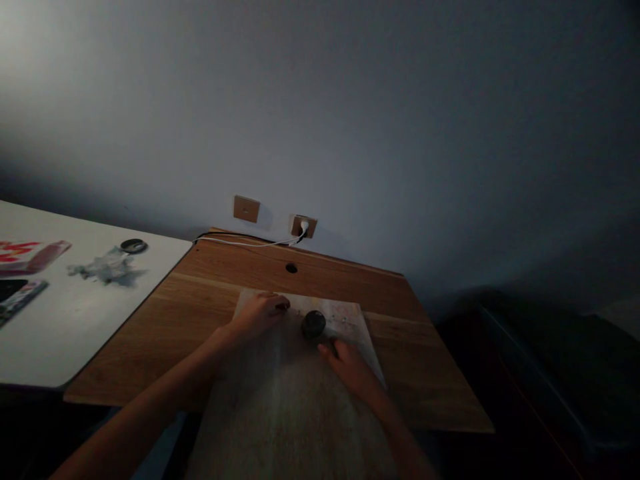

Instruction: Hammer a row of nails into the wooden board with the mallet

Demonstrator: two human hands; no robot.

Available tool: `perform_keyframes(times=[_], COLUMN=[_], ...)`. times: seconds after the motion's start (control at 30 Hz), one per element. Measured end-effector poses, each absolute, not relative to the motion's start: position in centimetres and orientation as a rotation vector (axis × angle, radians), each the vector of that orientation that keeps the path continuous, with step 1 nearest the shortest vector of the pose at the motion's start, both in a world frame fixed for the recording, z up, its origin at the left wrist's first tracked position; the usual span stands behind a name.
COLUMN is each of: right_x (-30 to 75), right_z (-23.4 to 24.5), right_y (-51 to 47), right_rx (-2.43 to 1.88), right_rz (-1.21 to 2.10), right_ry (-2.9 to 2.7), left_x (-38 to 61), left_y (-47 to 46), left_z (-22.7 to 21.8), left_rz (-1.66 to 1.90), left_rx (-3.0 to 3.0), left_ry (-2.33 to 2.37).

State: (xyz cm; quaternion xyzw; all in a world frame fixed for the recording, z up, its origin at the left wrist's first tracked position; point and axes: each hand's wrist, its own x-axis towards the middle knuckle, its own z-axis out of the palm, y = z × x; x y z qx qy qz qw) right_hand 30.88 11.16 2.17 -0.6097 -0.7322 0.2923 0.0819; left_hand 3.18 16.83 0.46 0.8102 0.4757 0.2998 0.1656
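Note:
A pale board [280,400] lies in front of me on a wooden desk [415,347]. On its far part sits a round, dark object [313,324] like a small lump or lid; the dim light hides its kind. My left hand [261,311] is at the board's far left, fingers closed on a small dark piece [283,306]. To the right of the round object, my right hand [347,363] has its fingers bent together, and something dark shows by the thumb. I cannot make out what it holds. Small bits [344,321] lie near the board's far edge.
At the left stands a white table [90,340] with a crumpled clear wrapper [107,265], a dark ring-shaped item [133,246], a red-and-white packet [33,257] and a phone-like object [17,297]. Cables [245,241] run along the wall to a socket [305,227].

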Motion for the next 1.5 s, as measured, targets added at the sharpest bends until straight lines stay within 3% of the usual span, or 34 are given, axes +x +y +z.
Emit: perform_keyframes(times=[0.13, 0.77, 1.5], right_x=[30.6, 29.5, 26.4], right_z=[2.9, 3.5, 4.1], right_y=[11.2, 11.7, 13.5], right_rx=[-1.814, -1.756, -1.713], right_rz=[0.865, 0.875, 0.822], right_ry=[-2.193, -2.147, -2.207], left_x=[3.7, 4.2, 4.3], left_y=[17.8, 17.9, 17.4], left_z=[0.0, -1.5, -0.7], left_rz=[0.894, 0.903, 0.905], left_rx=[2.036, 2.275, 2.065], left_ry=[1.432, 1.283, 1.329])
